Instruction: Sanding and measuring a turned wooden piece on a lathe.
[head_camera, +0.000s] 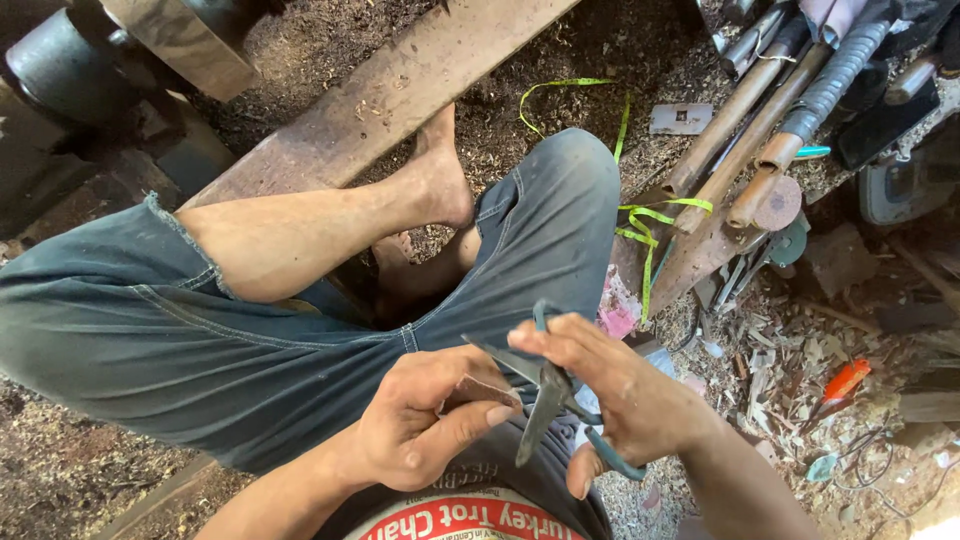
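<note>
I sit cross-legged in denim shorts on a sawdust floor. My right hand (618, 392) grips a pair of pliers (548, 392) with teal handles, its dark metal jaws spread apart and pointing left and down. My left hand (425, 418) pinches a small brown flat piece (478, 390) between thumb and fingers, held right against the pliers' jaws over my lap.
A long wooden plank (390, 95) runs diagonally behind my legs. Wooden-handled tools (745, 125) and a ribbed grey hose (835, 75) lie at the upper right with yellow-green strapping (645, 225). Wood chips, an orange-handled tool (843, 382) and wires litter the right.
</note>
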